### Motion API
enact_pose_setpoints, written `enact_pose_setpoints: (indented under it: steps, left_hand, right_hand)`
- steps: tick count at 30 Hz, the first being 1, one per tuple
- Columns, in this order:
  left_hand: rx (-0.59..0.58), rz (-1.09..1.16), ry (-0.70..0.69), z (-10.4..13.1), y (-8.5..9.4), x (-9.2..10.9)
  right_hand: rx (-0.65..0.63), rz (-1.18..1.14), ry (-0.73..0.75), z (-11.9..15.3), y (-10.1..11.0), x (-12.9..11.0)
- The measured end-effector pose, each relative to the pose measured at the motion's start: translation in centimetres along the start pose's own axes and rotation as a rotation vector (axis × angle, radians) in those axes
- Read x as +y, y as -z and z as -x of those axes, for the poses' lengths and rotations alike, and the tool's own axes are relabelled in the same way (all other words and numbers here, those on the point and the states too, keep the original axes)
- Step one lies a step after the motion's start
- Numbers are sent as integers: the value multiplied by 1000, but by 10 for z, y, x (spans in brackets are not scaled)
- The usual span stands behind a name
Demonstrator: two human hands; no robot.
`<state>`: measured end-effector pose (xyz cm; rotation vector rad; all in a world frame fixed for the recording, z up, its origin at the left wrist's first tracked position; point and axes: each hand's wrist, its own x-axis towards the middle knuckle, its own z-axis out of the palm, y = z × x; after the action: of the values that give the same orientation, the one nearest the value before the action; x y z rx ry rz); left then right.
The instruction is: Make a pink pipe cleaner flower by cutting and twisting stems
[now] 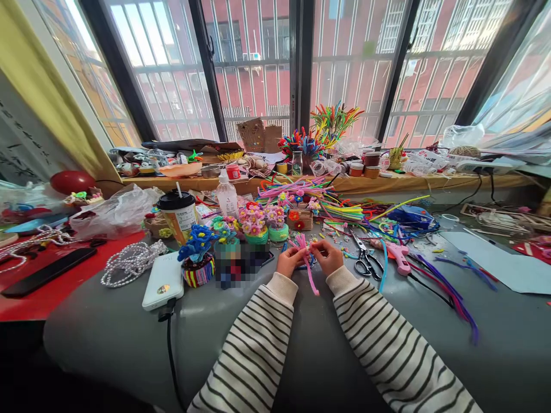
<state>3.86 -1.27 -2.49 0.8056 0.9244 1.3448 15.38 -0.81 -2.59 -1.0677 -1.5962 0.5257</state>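
Both my hands meet over the middle of the grey table point(344, 338). Pink pipe cleaners point(310, 276) in a small bundle are pinched in my left hand point(289, 261); some ends stick up, and one strand hangs toward me. My right hand point(328, 256) is closed at the bundle's right side, fingers pressed together; what exactly lies between its fingertips is too small to tell. Just right of it lie black-handled scissors point(365, 261) and a pink glue gun point(400, 258). Left of my hands stand little pots of pipe-cleaner flowers, one blue point(198, 244), one pink point(253, 221).
A white power bank point(163, 284) with a cable, a drink cup point(177, 212) and a clear pump bottle point(227, 198) stand left. Loose pipe cleaners point(340, 209) pile up behind my hands. Purple strands point(451, 298) and a white sheet point(499, 267) lie right. Cluttered windowsill point(258, 184) behind.
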Motion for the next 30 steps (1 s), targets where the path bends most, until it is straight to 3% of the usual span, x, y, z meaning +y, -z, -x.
enact_pose_setpoints:
  steps: [12,20,24,30]
  left_hand:
    - [10,77,16,-1,3,0]
    - [-15,79,22,0,4,2]
    - [-32,81,15,2,4,2]
    - [-31,109,13,3,5,2]
  right_hand:
    - [-76,447,423,-1,3,6]
    - [-94,587,548,-2,2,8]
    - [-112,473,460,-1,2,6]
    - [-97,-37,-7,0,4,6]
